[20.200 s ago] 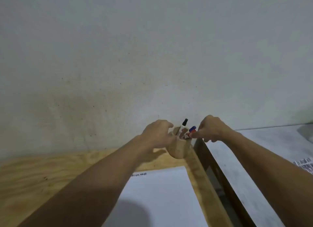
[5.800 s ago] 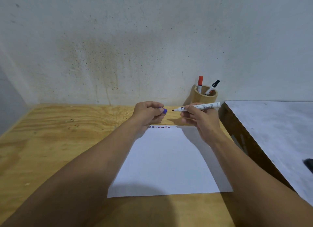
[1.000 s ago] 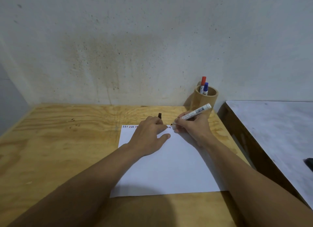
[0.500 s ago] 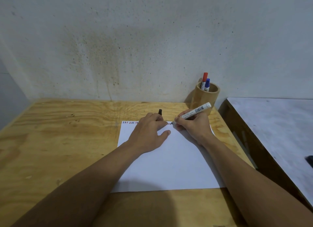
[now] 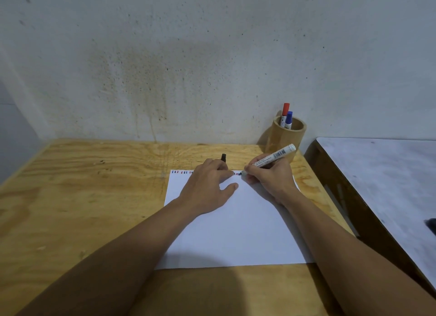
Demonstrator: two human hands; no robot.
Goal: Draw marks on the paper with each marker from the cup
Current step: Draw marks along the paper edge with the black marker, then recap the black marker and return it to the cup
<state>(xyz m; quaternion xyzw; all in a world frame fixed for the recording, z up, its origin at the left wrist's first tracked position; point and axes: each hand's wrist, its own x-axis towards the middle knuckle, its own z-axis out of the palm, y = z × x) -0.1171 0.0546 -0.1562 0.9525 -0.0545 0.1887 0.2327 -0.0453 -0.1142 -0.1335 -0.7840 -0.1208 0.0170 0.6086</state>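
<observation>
A white sheet of paper (image 5: 236,226) lies on the wooden table (image 5: 82,198), with a row of short red, blue and black marks along its top edge. My right hand (image 5: 269,176) grips a white marker (image 5: 274,156), its tip touching the paper at the right end of the row. My left hand (image 5: 207,186) presses flat on the paper and pinches a black cap (image 5: 223,157) between its fingers. A round wooden cup (image 5: 286,139) stands at the back right of the table, holding a red-capped marker (image 5: 285,111) and a blue-capped marker (image 5: 288,119).
A stained grey wall rises right behind the table. To the right, across a narrow gap, stands a second table with a pale grey top (image 5: 387,174); a dark object (image 5: 431,223) shows at its right edge.
In the last second the marker tip stays at the row's right end, making black marks. Earlier I held the blue marker uncapped; it now stands in the cup and the black one is in hand.
</observation>
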